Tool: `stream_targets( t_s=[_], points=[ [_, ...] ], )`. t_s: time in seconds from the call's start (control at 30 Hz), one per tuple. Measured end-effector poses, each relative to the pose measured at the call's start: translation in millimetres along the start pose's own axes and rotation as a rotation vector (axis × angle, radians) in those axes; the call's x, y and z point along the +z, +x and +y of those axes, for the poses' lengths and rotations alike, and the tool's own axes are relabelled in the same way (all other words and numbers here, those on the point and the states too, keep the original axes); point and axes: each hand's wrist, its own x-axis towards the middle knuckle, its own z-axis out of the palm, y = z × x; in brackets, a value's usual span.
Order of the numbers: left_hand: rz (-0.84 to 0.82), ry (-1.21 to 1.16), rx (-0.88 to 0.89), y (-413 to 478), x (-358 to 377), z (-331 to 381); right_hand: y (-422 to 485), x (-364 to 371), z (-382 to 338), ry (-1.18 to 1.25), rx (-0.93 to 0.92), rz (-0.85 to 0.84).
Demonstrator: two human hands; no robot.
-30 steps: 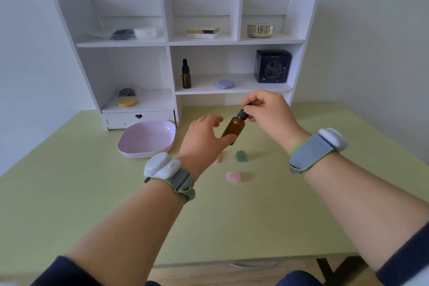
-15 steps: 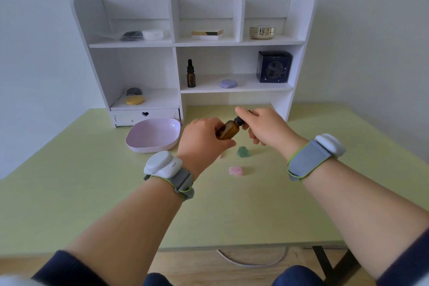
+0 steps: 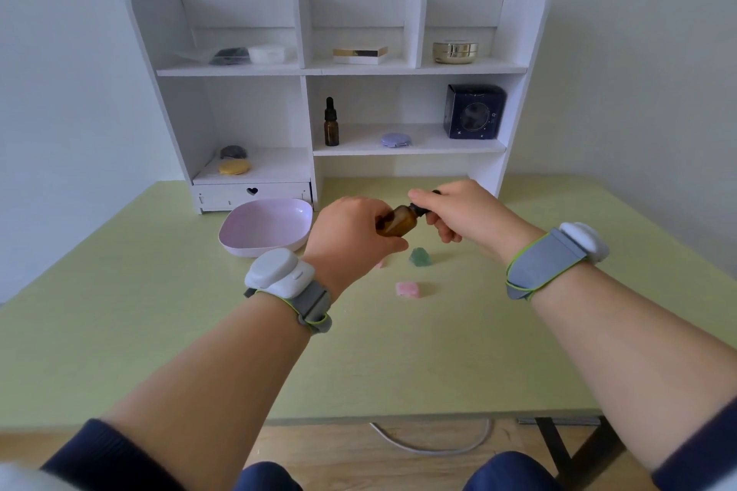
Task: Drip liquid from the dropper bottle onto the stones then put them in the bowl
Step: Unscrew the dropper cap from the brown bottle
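Above the green stone (image 3: 419, 256), your left hand (image 3: 351, 235) clasps the tilted amber dropper bottle (image 3: 397, 222); your right hand (image 3: 458, 211) pinches its cap (image 3: 422, 208): uncapping risks spills.

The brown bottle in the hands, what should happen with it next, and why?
Probably unscrew the cap: the right hand pinches it while the left hand grips the brown bottle, tilted and apparently closed above the green stone.
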Motion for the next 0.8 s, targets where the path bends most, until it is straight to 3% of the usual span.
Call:
stream_targets(
  t_s=[0.27, 0.43, 0.53, 0.8],
  points=[
    [-0.031, -0.030, -0.032, 3.3, -0.3, -6.4, -2.6, -7.2, 1.2, 0.008, -0.164, -0.129],
    [0.007, 0.008, -0.006, 1.9, 0.6, -5.9, -4.3, -5.9, -1.5, 0.068, -0.067, -0.014],
    [0.019, 0.028, 0.024, 1.4, 1.2, -3.7, -3.4, -4.7, -2.0, -0.045, -0.005, 0.064],
    [0.021, 0.021, 0.014, 2.6, 1.6, -5.7, -3.1, -8.1, -0.3, 0.102, -0.095, -0.001]
  ],
)
